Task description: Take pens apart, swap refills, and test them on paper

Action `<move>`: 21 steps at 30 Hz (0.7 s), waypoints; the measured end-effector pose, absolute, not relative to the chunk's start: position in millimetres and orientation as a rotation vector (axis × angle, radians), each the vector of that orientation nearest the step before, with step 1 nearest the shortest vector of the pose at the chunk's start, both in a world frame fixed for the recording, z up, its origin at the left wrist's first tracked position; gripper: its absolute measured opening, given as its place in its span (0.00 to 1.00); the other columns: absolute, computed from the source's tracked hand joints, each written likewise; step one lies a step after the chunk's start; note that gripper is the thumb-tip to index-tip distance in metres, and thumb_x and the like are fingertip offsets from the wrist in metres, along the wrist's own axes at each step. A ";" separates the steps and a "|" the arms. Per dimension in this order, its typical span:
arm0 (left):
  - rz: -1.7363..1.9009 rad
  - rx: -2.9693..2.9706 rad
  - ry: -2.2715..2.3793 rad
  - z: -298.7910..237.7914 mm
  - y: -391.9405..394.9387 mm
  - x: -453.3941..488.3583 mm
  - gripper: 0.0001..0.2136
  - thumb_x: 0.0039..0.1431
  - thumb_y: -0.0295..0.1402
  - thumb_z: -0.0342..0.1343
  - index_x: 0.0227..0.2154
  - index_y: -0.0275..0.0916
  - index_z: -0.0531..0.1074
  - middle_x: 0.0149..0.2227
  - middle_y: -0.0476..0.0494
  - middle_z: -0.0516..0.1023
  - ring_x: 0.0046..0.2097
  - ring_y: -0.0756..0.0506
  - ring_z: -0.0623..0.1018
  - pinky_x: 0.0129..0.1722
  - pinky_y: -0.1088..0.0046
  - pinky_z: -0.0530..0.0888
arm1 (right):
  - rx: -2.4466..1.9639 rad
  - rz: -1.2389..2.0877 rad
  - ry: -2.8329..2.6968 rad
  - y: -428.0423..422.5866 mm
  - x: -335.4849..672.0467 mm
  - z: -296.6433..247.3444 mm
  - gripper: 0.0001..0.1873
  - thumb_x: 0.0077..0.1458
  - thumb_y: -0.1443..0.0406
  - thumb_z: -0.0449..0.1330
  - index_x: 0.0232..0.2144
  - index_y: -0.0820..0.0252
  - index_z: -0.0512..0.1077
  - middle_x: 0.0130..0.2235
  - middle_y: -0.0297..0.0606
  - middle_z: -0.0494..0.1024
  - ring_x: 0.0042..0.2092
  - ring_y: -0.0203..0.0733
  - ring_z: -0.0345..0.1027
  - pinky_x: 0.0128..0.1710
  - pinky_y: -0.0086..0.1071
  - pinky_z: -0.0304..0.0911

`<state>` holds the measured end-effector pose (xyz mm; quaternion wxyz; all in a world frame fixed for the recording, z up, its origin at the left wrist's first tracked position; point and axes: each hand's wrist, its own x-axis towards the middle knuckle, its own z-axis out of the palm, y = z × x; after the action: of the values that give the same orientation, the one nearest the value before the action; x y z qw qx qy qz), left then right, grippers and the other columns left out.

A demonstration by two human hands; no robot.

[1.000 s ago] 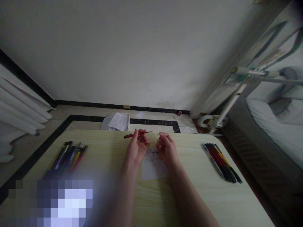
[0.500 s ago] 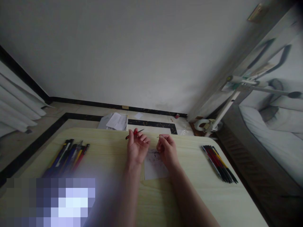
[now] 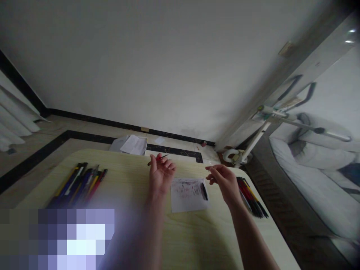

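My left hand (image 3: 162,170) is palm up over the table, with a thin red and black pen (image 3: 159,158) held between its thumb and fingers, the dark point sticking out to the right. My right hand (image 3: 225,182) hovers right of the paper with thumb and forefinger pinched together; whatever small thing they may hold is too small to make out. Between the hands lies a white sheet of paper (image 3: 185,200) covered in dark and reddish scribbles. A short black piece, like a pen cap (image 3: 204,191), rests on the sheet's right side.
Several pens (image 3: 81,183) lie bunched on the table's left side. A second bundle of red, yellow and black pens (image 3: 253,197) lies at the right, partly behind my right forearm. Beyond the far edge, papers (image 3: 134,144) sit low near the wall. Exercise equipment (image 3: 257,137) and a sofa (image 3: 303,176) stand right.
My right hand has moved right, off the paper, uncovering the scribbles and the black piece. My left hand stays nearly where it was with the pen. The view has turned slightly right.
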<state>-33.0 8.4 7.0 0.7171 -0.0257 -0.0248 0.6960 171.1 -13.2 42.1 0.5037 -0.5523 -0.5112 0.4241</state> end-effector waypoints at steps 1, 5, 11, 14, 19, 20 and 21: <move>1.532 -0.060 -0.059 6.7 8.5 -32.4 0.12 0.54 0.42 0.51 0.28 0.39 0.71 0.21 0.52 0.65 0.23 0.56 0.64 0.23 0.78 0.62 | -1.406 0.998 -1.288 -16.5 178.8 42.1 0.12 0.45 0.58 0.61 0.26 0.62 0.67 0.31 0.39 0.75 0.24 0.35 0.67 0.20 0.27 0.61; 1.525 -0.061 -0.042 5.9 9.0 -31.4 0.11 0.53 0.42 0.51 0.28 0.38 0.70 0.22 0.53 0.65 0.23 0.56 0.64 0.22 0.78 0.62 | -1.719 0.935 -1.635 -27.9 197.6 34.4 0.12 0.46 0.58 0.58 0.24 0.62 0.68 0.19 0.32 0.69 0.19 0.33 0.63 0.18 0.25 0.56; 1.522 -0.070 -0.012 5.5 9.7 -31.2 0.11 0.53 0.41 0.52 0.28 0.38 0.69 0.21 0.53 0.65 0.22 0.56 0.64 0.22 0.78 0.62 | -1.887 0.673 -1.977 -30.5 202.8 23.2 0.11 0.44 0.61 0.55 0.18 0.63 0.68 0.18 0.32 0.68 0.21 0.33 0.59 0.20 0.25 0.51; 1.524 -0.058 0.008 5.4 9.9 -30.6 0.11 0.52 0.41 0.53 0.28 0.38 0.70 0.21 0.53 0.65 0.22 0.56 0.64 0.22 0.78 0.62 | -1.901 0.695 -2.011 -27.4 204.3 21.7 0.10 0.43 0.62 0.56 0.18 0.63 0.70 0.18 0.33 0.69 0.22 0.33 0.59 0.20 0.26 0.50; 1.523 -0.041 0.075 7.2 9.4 -30.3 0.12 0.52 0.43 0.53 0.27 0.39 0.71 0.21 0.53 0.65 0.22 0.56 0.64 0.22 0.79 0.62 | -1.885 0.792 -1.983 -25.6 206.0 19.0 0.12 0.44 0.60 0.56 0.19 0.63 0.72 0.19 0.34 0.71 0.22 0.35 0.60 0.21 0.26 0.51; 1.524 -0.038 0.099 7.9 9.2 -30.3 0.12 0.52 0.43 0.52 0.27 0.39 0.71 0.21 0.53 0.64 0.22 0.56 0.64 0.22 0.79 0.62 | -1.880 0.817 -1.975 -25.7 206.2 18.6 0.12 0.44 0.60 0.56 0.19 0.63 0.72 0.19 0.34 0.72 0.22 0.35 0.60 0.21 0.26 0.51; 1.525 -0.034 0.121 8.6 9.0 -30.3 0.12 0.51 0.44 0.53 0.26 0.39 0.71 0.21 0.53 0.64 0.22 0.56 0.63 0.22 0.79 0.62 | -1.876 0.842 -1.969 -25.9 206.3 18.4 0.12 0.44 0.60 0.57 0.19 0.63 0.72 0.19 0.34 0.72 0.22 0.35 0.60 0.20 0.26 0.51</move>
<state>-30.3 9.0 8.6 0.7212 -0.0156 0.0549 0.6904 206.3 -25.9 18.4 0.1466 -0.6518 -0.6842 0.2925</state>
